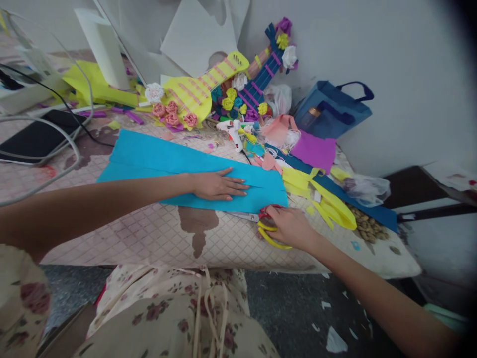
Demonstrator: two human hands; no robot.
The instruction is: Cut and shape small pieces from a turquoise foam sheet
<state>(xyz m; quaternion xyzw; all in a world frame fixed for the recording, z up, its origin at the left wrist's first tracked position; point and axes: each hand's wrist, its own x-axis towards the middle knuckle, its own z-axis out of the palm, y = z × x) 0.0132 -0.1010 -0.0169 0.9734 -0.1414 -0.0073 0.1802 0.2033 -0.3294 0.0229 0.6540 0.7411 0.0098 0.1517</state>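
A wide sheet of bright blue crepe paper (160, 154) lies across the table, with a slit or fold line running along its right part. My left hand (219, 185) rests flat on it, fingers stretched out to the right. At the paper's near right edge, my right hand (292, 226) grips a pair of scissors (274, 241) with red and yellow handles. The scissors' blades point left along the near edge, partly under the paper, so whether they are apart is hidden.
Behind the paper are a white glue gun (234, 133), a yellow paper guitar (190, 97) with paper roses and a dark blue guitar (263, 82). Yellow strips (328, 199) and a purple sheet (315, 151) lie right. A blue bag (328, 112) stands behind; a tablet (40, 134) and cables lie left.
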